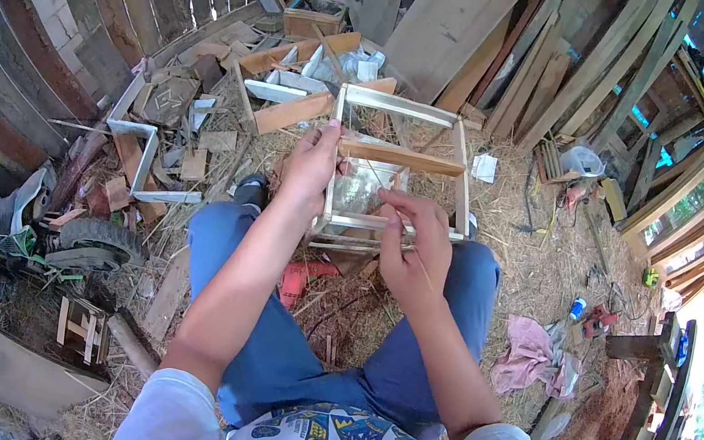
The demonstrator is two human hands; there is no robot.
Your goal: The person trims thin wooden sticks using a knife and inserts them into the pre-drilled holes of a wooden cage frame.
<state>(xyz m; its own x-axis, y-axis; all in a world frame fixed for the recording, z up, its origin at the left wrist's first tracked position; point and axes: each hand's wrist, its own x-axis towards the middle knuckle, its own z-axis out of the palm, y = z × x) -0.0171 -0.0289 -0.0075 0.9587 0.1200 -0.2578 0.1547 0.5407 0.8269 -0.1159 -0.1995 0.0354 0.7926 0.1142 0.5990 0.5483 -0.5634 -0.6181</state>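
Observation:
A small box-like wooden frame [402, 106] stands between my knees, with a brown crossbar [412, 160] running across its upper part. My left hand [313, 163] is closed around the frame's left upright. Inside the frame's opening, my right hand [417, 244] is closed with thumb and fingers pinched together near the lower rail. A thin sliver seems to rise from its fingertips, too small to make out. Behind these fingers shows a pale, shiny sheet [361, 186]. Below the frame, a red tool [304, 279] lies on the ground between my legs, partly hidden.
Wood offcuts [295, 114] and a white angled frame piece [143, 159] lie ahead and left. A wheel [100, 240] is at far left. Long planks [456, 29] lean at the back. Pink cloth [526, 354], a blue can [577, 308] and another red tool [599, 322] lie right.

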